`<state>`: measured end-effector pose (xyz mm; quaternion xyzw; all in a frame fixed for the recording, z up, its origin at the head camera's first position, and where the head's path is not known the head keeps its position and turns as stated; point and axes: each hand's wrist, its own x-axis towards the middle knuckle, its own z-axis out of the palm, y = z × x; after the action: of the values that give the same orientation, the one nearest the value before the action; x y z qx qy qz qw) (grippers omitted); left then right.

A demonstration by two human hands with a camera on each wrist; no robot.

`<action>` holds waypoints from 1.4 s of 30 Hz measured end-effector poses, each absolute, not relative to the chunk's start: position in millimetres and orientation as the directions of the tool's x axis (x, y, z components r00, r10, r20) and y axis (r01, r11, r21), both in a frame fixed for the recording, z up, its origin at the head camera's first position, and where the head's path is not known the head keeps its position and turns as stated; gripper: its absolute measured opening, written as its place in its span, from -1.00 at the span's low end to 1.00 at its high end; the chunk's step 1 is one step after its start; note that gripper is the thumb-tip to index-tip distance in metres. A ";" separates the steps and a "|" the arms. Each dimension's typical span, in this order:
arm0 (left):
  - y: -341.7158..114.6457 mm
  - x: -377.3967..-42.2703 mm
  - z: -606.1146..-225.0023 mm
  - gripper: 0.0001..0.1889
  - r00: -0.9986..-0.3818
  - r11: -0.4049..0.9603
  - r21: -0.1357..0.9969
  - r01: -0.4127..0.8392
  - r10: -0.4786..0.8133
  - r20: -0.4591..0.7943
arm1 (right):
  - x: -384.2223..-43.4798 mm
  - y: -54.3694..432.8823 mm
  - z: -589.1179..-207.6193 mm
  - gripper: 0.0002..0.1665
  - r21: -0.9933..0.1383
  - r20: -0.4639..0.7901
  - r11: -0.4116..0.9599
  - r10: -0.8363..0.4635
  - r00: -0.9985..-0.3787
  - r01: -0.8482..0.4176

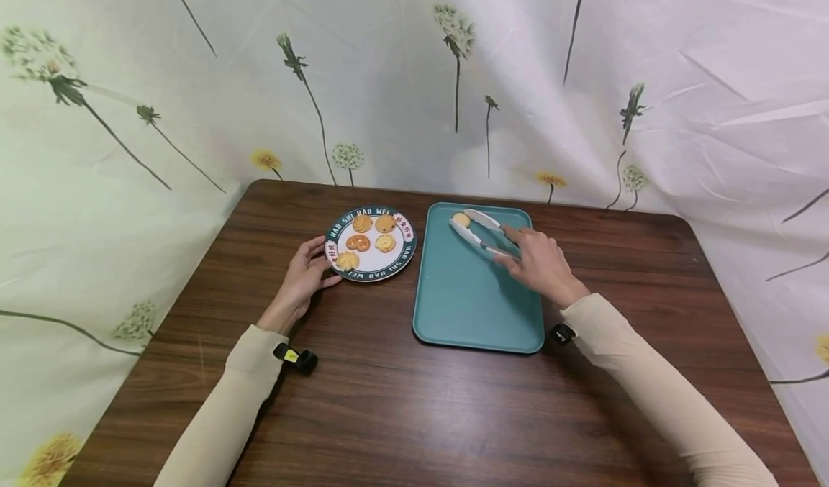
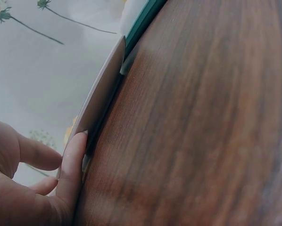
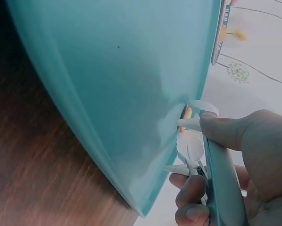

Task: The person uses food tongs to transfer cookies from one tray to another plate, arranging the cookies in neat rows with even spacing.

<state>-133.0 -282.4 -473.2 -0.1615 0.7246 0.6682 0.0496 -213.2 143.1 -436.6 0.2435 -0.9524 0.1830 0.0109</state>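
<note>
My left hand (image 1: pixel 306 271) holds the left rim of a round plate (image 1: pixel 370 277), thumb and fingers at its edge. The plate has a dark green lettered border and carries several cookies (image 1: pixel 385 243), one shaped like a pretzel. In the left wrist view, the thumb (image 2: pixel 73 162) lies against the plate's side (image 2: pixel 101 94). My right hand (image 1: pixel 544 265) grips a pair of tongs (image 1: pixel 476 239) with white tips over the green tray (image 1: pixel 476 307). A small round cookie (image 1: pixel 461 219) lies between the tong tips, near the tray's far left corner.
The dark wooden table (image 1: pixel 382 401) bears the plate at left and the tray just right of it. A white cloth (image 1: pixel 401 77) printed with dandelions hangs behind the table and at its sides.
</note>
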 end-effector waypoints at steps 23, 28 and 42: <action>-281.2 -132.2 -472.4 -0.34 -0.940 0.056 0.949 -0.309 -0.172 -0.296 | -200.0 140.8 -430.4 -0.23 -0.356 0.142 0.782 -0.496 -0.857 -0.511; -281.2 -132.3 -472.8 -0.34 -0.942 0.058 0.951 -0.303 -0.168 -0.290 | -193.6 135.4 -427.1 -0.24 -0.358 0.152 0.776 -0.501 -0.852 -0.520; -282.6 -134.4 -474.9 -0.35 -0.941 0.053 0.952 -0.300 -0.180 -0.287 | -180.5 120.7 -421.3 -0.25 -0.336 0.163 0.763 -0.530 -0.832 -0.552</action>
<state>-134.4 -282.6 -474.9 -0.1657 0.7241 0.6680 0.0452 -180.5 120.7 -421.3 0.2880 -0.9385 0.1881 0.0289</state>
